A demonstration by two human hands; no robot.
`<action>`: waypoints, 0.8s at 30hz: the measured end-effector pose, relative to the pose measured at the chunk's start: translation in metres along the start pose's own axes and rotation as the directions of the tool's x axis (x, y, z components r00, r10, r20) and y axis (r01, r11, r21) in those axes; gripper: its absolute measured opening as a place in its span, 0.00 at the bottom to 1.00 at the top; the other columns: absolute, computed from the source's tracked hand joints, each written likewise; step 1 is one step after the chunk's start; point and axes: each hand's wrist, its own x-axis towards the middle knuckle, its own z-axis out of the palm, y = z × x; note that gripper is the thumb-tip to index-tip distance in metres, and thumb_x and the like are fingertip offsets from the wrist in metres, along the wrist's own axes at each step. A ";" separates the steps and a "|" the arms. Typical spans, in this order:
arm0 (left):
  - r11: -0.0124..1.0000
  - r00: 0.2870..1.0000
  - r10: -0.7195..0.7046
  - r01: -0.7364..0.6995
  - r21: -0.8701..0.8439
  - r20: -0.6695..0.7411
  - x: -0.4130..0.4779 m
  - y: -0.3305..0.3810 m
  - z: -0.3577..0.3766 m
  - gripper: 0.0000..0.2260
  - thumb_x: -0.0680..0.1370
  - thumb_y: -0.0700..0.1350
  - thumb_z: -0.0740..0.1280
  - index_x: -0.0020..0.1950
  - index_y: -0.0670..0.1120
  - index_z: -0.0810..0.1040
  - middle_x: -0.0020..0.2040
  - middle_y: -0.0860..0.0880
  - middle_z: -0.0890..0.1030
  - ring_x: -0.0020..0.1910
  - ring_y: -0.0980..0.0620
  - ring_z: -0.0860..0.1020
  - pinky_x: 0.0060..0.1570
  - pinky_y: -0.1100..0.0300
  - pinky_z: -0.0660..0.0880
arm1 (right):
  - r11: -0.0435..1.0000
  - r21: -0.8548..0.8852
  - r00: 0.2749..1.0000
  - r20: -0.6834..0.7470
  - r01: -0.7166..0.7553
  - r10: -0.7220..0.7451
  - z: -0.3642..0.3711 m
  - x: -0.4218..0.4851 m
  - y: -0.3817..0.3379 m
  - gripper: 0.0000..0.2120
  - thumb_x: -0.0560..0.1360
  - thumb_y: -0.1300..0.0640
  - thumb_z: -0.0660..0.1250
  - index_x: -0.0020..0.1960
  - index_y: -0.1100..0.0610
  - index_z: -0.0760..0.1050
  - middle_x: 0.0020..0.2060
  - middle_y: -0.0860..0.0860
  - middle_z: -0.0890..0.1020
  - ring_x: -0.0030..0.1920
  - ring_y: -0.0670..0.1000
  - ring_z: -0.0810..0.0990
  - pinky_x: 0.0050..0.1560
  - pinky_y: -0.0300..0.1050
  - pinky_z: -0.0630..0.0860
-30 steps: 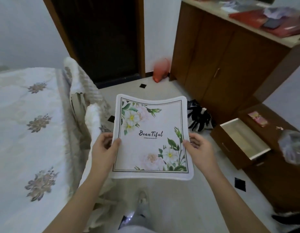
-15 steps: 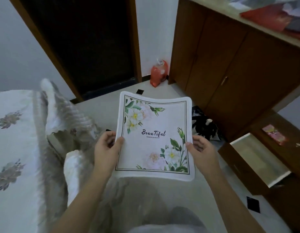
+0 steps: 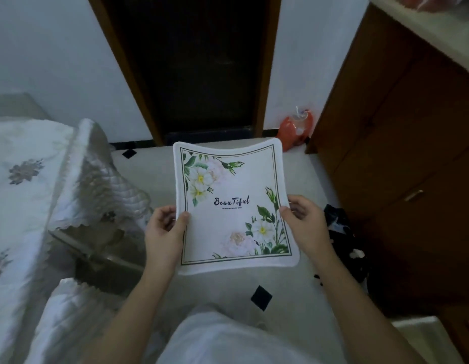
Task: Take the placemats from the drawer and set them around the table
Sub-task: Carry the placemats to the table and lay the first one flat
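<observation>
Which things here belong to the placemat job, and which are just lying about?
Job: floral placemat, gripped at its sides by left hand and right hand; cloth-covered table.
Lying about: orange-red bag by the wall; black-and-white item on the floor; wooden cabinet.

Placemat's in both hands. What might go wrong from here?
The floral placemat bows between the left hand and right hand, pinched only at its side edges, so it may slip or fold. The black clutter on the floor by the cabinet and the open drawer low on the right could trip a step.
</observation>
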 end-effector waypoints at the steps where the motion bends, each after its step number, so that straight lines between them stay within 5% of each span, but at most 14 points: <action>1: 1.000 0.999 -0.006 0.005 -0.014 -0.041 0.009 0.003 0.001 0.07 0.78 0.38 0.71 0.53 0.41 0.78 0.50 0.42 0.84 0.49 0.42 0.83 0.54 0.45 0.80 | 1.000 -0.004 0.999 0.036 0.010 -0.010 0.008 0.018 -0.006 0.12 0.76 0.65 0.69 0.50 0.48 0.80 0.43 0.48 0.85 0.41 0.43 0.83 0.42 0.36 0.79; 9: 0.999 0.972 -0.005 -0.007 -0.050 -0.235 0.116 0.011 0.010 0.05 0.77 0.36 0.71 0.50 0.43 0.78 0.48 0.44 0.83 0.45 0.49 0.81 0.49 0.54 0.79 | 0.998 -0.024 0.969 0.242 0.050 -0.042 0.086 0.163 -0.026 0.13 0.76 0.65 0.69 0.49 0.47 0.81 0.42 0.50 0.85 0.43 0.48 0.84 0.45 0.42 0.82; 24: 0.999 0.999 0.003 -0.001 0.035 -0.040 0.371 0.068 0.108 0.05 0.78 0.38 0.71 0.49 0.46 0.77 0.48 0.46 0.84 0.45 0.48 0.82 0.42 0.59 0.80 | 1.000 -0.009 0.997 0.081 0.016 -0.016 0.131 0.380 -0.040 0.13 0.76 0.66 0.69 0.52 0.49 0.81 0.44 0.50 0.86 0.45 0.52 0.86 0.48 0.54 0.83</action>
